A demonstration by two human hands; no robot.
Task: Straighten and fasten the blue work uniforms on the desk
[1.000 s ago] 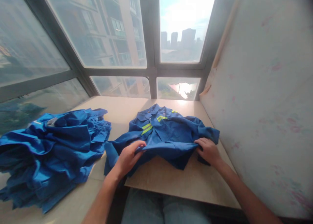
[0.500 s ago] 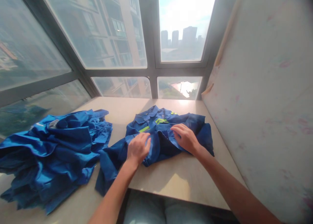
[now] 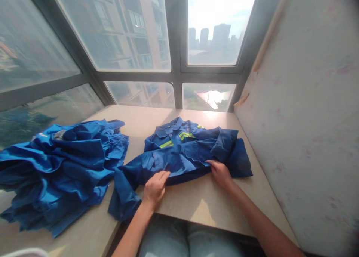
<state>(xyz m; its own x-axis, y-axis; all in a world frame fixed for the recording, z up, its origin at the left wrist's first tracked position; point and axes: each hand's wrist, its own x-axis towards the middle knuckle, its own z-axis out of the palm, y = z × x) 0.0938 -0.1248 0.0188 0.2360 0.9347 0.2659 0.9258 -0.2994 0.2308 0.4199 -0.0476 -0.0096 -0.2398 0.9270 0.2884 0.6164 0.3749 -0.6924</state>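
Note:
A blue work jacket [image 3: 179, 158] with yellow-green reflective stripes lies front up, its collar toward the window and its lower part folded over itself. My left hand [image 3: 155, 188] is closed at the left part of its near edge, fingers pinching the cloth. At the right part of the same edge, my right hand [image 3: 221, 173] pinches the fabric between thumb and fingers. One sleeve [image 3: 123, 197] hangs down to the left beside my left wrist. The other sleeve lies bunched at the right.
A heap of crumpled blue garments [image 3: 64, 171] lies to the left on the pale wooden tabletop [image 3: 193, 204]. Grey-framed windows rise behind it, and a patterned wall [image 3: 308, 137] stands at the right. The near table edge runs above my legs. A white curved object [image 3: 26, 252] shows at bottom left.
Both hands have moved down toward me onto the jacket's near edge. The raised cloth in the middle now lies flatter and smoother. The view has shifted slightly.

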